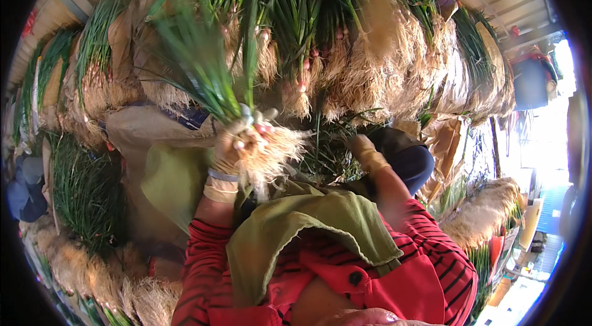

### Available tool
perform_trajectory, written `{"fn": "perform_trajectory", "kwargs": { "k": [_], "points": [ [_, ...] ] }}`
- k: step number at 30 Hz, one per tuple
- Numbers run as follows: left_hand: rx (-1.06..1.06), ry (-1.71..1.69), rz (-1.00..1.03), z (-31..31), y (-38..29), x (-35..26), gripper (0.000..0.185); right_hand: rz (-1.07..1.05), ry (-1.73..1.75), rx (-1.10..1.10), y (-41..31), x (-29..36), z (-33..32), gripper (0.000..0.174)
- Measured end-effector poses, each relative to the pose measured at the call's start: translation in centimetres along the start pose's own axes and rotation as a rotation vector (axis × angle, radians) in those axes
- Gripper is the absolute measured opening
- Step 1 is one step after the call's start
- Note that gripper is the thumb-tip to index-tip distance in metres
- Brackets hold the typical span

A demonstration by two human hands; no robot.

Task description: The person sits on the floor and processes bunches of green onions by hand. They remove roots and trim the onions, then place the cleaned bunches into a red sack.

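Note:
My left hand point(226, 145), in a pale glove with a band at the wrist, grips a bunch of long-leaved green bulb plants point(273, 145). Reddish-white bulbs and a fan of pale roots stick out to the right of the fingers, while the leaves rise toward the upper left, blurred. My right hand point(363, 148), also gloved, is over the loose green leaves point(335, 155) beside my dark-clad knee point(411, 159). Its fingers are blurred and partly hidden, so whether they hold anything is unclear. An olive cloth apron point(314, 215) covers my lap.
Bundles of similar plants point(393, 57) form a thick row in front, roots toward me. More rooted bundles point(485, 210) lie at the right, and a heap of green leaves point(88, 187) is at the left. Crumpled brown paper point(441, 150) stands near my right knee.

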State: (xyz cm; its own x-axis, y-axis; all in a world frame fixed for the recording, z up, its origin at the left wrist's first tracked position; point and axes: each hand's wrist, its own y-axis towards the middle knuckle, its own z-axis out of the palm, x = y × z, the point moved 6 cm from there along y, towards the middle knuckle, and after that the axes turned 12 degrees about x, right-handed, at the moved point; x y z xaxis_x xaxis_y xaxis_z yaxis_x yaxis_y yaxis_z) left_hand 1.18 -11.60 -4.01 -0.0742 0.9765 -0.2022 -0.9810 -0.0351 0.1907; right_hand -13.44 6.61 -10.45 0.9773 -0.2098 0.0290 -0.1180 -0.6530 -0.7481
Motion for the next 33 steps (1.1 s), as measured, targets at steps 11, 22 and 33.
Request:
{"fn": "perform_trajectory", "kwargs": {
  "k": [11, 22, 33],
  "points": [
    [-0.155, 0.141, 0.021, -3.2, -0.1, 0.2, 0.041, -0.251, 1.986, -0.440, -0.4, 2.2, -13.4, 0.039],
    [-0.354, 0.287, -0.004, -1.7, -1.2, 0.0, 0.024, -0.099, 1.056, -0.706, -5.0, -2.2, -25.6, 0.035],
    [-0.242, 0.211, -0.011, -2.3, -2.1, -0.6, 0.031, -0.091, 1.608, -0.235, 8.9, 6.1, -8.4, 0.021]
  ]
}}
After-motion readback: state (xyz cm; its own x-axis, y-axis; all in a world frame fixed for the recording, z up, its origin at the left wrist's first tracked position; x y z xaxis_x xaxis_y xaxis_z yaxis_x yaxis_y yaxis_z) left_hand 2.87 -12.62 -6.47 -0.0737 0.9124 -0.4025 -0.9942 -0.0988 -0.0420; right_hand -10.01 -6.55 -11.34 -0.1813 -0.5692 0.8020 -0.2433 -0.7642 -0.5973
